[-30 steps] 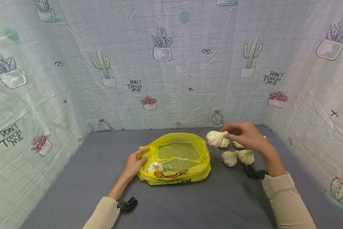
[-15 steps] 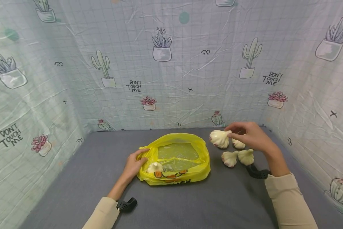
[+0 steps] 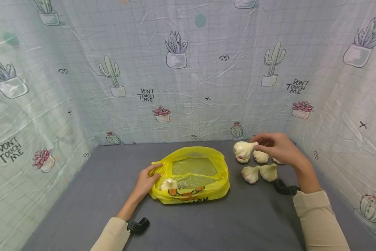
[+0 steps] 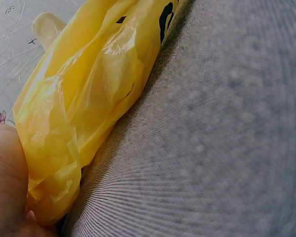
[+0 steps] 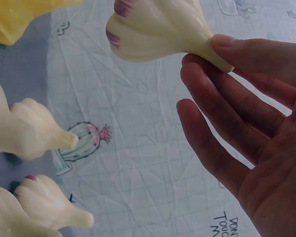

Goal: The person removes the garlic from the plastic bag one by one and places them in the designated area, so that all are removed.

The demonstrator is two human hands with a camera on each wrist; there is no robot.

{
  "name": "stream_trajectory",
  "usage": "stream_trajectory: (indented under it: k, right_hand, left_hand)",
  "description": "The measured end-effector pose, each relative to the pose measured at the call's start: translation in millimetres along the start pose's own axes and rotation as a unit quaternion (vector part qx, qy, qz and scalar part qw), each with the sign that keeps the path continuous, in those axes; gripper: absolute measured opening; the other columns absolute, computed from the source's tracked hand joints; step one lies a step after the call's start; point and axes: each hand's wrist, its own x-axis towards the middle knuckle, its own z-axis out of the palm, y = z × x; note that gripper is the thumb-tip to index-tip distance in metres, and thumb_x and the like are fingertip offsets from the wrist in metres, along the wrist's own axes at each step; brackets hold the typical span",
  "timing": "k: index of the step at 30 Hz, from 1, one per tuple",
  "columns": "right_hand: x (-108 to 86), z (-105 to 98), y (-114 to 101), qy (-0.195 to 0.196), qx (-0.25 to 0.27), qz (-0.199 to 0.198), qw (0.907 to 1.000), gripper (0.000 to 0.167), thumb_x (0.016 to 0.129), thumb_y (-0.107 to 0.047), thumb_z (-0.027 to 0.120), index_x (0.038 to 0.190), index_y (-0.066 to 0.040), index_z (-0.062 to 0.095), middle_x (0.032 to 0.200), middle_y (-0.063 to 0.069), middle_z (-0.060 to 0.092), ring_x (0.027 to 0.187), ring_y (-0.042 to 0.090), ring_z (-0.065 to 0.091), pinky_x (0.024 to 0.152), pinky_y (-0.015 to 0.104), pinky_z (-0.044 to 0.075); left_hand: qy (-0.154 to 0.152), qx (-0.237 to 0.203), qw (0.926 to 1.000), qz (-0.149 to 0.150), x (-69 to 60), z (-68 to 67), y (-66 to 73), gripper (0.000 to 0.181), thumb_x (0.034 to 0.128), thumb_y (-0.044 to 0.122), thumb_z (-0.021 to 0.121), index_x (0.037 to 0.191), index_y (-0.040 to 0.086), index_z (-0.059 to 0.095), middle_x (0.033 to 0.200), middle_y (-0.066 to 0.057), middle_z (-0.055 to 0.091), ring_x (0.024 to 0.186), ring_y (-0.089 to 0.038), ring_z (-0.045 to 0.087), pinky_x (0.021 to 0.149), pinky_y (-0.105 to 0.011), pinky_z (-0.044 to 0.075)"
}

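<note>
My right hand [image 3: 278,149] pinches a white garlic bulb [image 3: 243,150] by its stem, above the table at the right. In the right wrist view, thumb and fingertips meet on the stem of that garlic bulb [image 5: 160,27], and its purple-tinged base points away. My left hand [image 3: 146,180] grips the left rim of a yellow plastic bag [image 3: 220,190], which lies with its mouth spread wide. Close up, the thumb presses against the crumpled yellow bag [image 4: 96,94]; the fingers are mostly hidden. Inside the bag at its left sits another garlic bulb [image 3: 168,184].
Several more garlic bulbs lie on the grey table [image 3: 206,226] right of the bag, such as a front garlic bulb [image 3: 250,174] and a back garlic bulb [image 3: 261,157]. Some are partly hidden by the right hand and held bulb. A patterned curtain [image 3: 194,87] encloses the table's back and sides.
The right hand has shifted a little to the right with the garlic bulb, away from the bag. My left hand and the bag have stayed in place.
</note>
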Motion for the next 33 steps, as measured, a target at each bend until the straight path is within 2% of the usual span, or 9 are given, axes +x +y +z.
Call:
stream_trajectory:
  k: [8,14,21,33]
  right_hand:
    - [-3.3,-8,7,0.019,-0.004,-0.002,0.9998,0.022,0.097,-0.022,0.073,0.117,-0.014,0.077,0.106,0.009,0.078,0.087,-0.002,0.069,0.077,0.020,0.056]
    - [-7.1,-16,14,0.033,0.001,-0.012,0.9994,0.021,0.096,-0.018,0.073,0.116,-0.013,0.077,0.103,0.008,0.078,0.086,0.002,0.071,0.076,0.016,0.055]
    - [-12.7,-24,15,0.043,-0.004,0.001,0.9991,0.021,0.095,-0.014,0.074,0.115,-0.010,0.078,0.102,0.008,0.077,0.085,-0.003,0.068,0.074,0.013,0.053]
    - [-22.6,-35,26,0.039,-0.026,0.046,0.9978,0.025,0.098,-0.024,0.072,0.120,-0.014,0.076,0.113,0.009,0.073,0.089,-0.007,0.064,0.073,0.020,0.053]
  left_hand:
    - [0.000,-0.002,1.0000,0.001,-2.2,-1.1,0.5,0.040,0.1005,0.011,0.061,0.140,0.016,0.066,0.152,-0.011,0.057,0.152,-0.033,0.038,0.122,-0.058,0.034]
    - [0.001,0.002,1.0000,0.001,-1.9,-0.9,1.6,0.040,0.1007,0.011,0.061,0.141,0.016,0.066,0.152,-0.012,0.057,0.152,-0.034,0.038,0.122,-0.059,0.033]
    - [0.000,0.003,1.0000,0.004,-1.2,-1.0,2.6,0.041,0.1012,0.009,0.060,0.141,0.015,0.065,0.153,-0.014,0.055,0.153,-0.036,0.036,0.122,-0.060,0.033]
    - [0.003,0.003,1.0000,0.005,-1.4,0.7,1.5,0.041,0.1008,0.009,0.060,0.141,0.015,0.065,0.153,-0.014,0.056,0.153,-0.035,0.037,0.120,-0.059,0.035]
